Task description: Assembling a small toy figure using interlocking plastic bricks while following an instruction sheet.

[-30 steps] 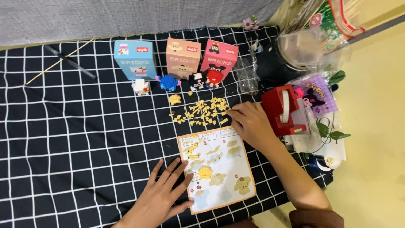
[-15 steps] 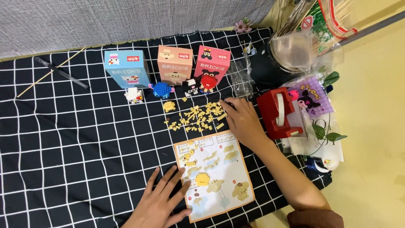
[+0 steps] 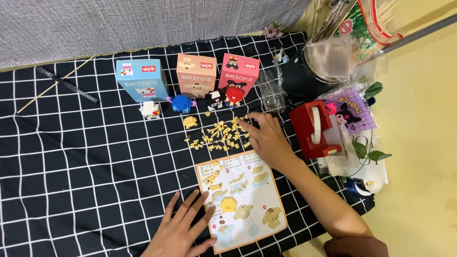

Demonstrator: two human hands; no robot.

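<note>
While flat on the instruction sheet (image 3: pixel 242 202), left hand (image 3: pixel 183 228) empty; right hand (image 3: pixel 266 138) fingertips down at yellow bricks (image 3: pixel 219 134) (pile just left, grasp unclear)

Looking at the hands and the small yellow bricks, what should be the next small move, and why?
Probably the right hand should pinch one brick from the loose yellow bricks, since its fingertips already rest at the pile's edge. The left hand lies flat on the instruction sheet, keeping it in place.
</note>
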